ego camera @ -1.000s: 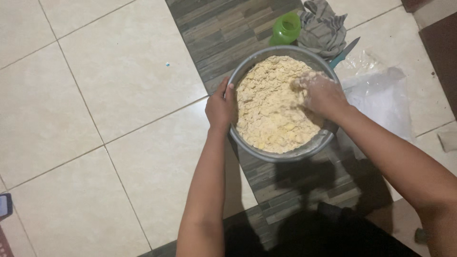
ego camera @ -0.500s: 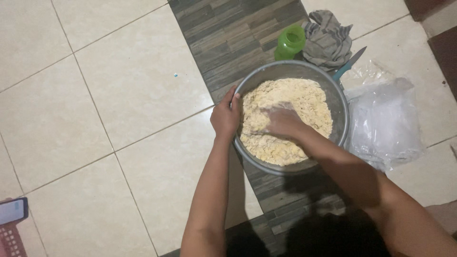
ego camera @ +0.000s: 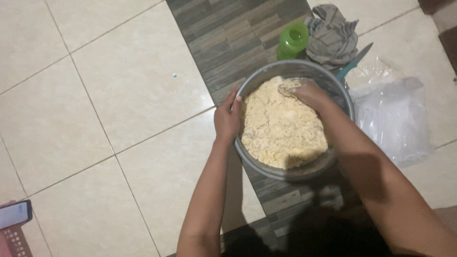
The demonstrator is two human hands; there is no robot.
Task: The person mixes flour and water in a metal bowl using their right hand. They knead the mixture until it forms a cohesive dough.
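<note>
Right hand (ego camera: 304,93) was pressed down into the crumbly dough (ego camera: 281,126) at the far side of the basin, fingers curled and partly buried in the mix; how tightly they closed on it could not be told. Left hand (ego camera: 227,119) gripped the near-left rim of the metal basin (ego camera: 342,102), thumb inside the rim, fingers wrapped outside, steadying it.

Dough state: pale yellow, coarse, shaggy lumps filling most of the basin, no smooth single mass. Some clumps were holding together under the right hand; the surface elsewhere was loose and flaky. Judged partway through mixing: ingredients combined, not yet worked into a cohesive ball, and no dry patch seen separately on the basin's bare wall.

The basin sat on a dark, wood-patterned floor strip (ego camera: 228,43) between pale floor tiles (ego camera: 119,95). Just beyond the basin stood a green plastic cup (ego camera: 293,40), and beside that a crumpled grey cloth (ego camera: 333,35). A knife with a teal handle (ego camera: 354,62) lay touching the basin's far-right rim. Right of the basin lay a clear plastic bag (ego camera: 395,119), flattened. Far left of the basin, at the frame's lower corner, a phone (ego camera: 14,214) showed.
</note>
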